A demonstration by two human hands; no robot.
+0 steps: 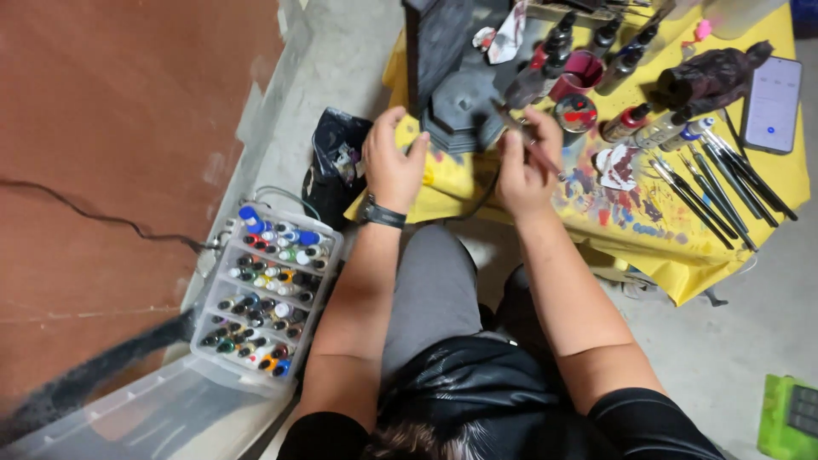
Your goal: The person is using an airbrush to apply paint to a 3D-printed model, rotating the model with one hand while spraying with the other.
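My left hand (392, 162), with a dark watch at the wrist, touches the base of a grey model piece (460, 106) at the near edge of a yellow-covered table (682, 238). My right hand (527, 162) holds a thin paintbrush (520, 128), its tip close to the grey model's right side. A dark red cup (582, 72) and a small paint-smeared lid (576, 112) sit just beyond the right hand.
Several paint bottles (626, 60) stand at the table's back. A row of brushes (716, 187), a dark figure (711, 77) and a phone (772, 104) lie to the right. On the floor left sits a clear box of paint bottles (268, 294), a black bag (336, 162) and a cable (85, 213).
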